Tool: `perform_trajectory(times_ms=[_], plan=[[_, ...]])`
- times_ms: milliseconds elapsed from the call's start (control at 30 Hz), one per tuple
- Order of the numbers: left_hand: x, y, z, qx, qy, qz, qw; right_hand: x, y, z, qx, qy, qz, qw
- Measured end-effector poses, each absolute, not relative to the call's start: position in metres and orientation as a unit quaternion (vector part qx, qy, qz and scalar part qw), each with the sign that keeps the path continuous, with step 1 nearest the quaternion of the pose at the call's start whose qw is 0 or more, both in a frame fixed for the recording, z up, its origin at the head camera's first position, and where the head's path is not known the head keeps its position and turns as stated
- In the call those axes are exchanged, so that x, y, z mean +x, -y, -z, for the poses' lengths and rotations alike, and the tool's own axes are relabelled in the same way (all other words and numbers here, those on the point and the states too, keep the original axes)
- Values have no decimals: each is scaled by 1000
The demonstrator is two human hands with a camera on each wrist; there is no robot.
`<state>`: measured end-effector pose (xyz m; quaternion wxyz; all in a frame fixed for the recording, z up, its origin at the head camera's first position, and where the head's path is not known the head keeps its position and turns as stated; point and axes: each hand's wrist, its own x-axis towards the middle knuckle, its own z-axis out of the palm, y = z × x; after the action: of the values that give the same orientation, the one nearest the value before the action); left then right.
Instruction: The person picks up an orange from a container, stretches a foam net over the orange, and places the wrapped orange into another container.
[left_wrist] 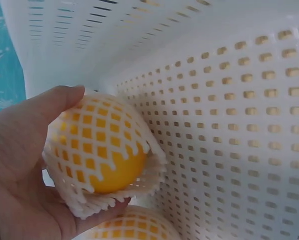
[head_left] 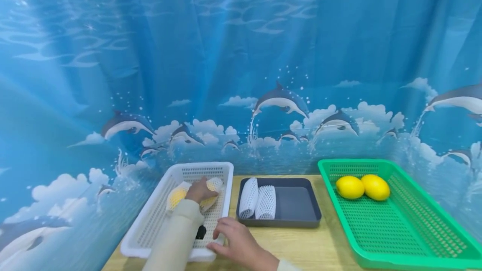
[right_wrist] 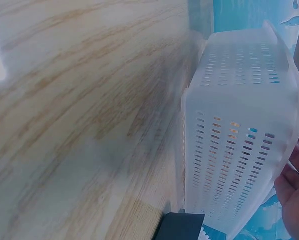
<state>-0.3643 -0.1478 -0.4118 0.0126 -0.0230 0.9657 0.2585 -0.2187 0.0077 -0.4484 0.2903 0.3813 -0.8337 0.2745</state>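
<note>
In the white basket (head_left: 144, 221), my left hand (head_left: 199, 191) grips a yellow lemon (left_wrist: 120, 172) wrapped in a white foam net (left_wrist: 97, 120). The thumb lies along one side and the fingers curl beneath. A second netted lemon (head_left: 177, 198) lies beside it in the same basket. My right hand (head_left: 241, 241) is at the basket's near right rim, its fingers loosely bent and holding nothing. In the right wrist view those fingers (right_wrist: 294, 172) are close to the rim; whether they touch it, I cannot tell.
A dark grey tray (head_left: 295, 200) in the middle has two white foam nets (head_left: 265, 202) at its left end. On the right, a green basket (head_left: 391, 225) contains two bare lemons (head_left: 350, 187). A small black item (head_left: 201, 232) shows by the left sleeve. A dolphin-print curtain (head_left: 241, 74) hangs behind.
</note>
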Motion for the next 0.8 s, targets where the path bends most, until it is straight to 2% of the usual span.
perform_trajectory(times_ms=[200, 533, 800], plan=[[-364, 151, 414, -32, -964, -264, 29, -216, -7, 449, 384, 835, -280, 278], [-364, 153, 400, -20, -965, -259, 37, -219, -9, 446, 399, 819, -250, 328], [-368, 161, 393, -32, -961, -268, 56, -218, -13, 438, 401, 843, -227, 279]])
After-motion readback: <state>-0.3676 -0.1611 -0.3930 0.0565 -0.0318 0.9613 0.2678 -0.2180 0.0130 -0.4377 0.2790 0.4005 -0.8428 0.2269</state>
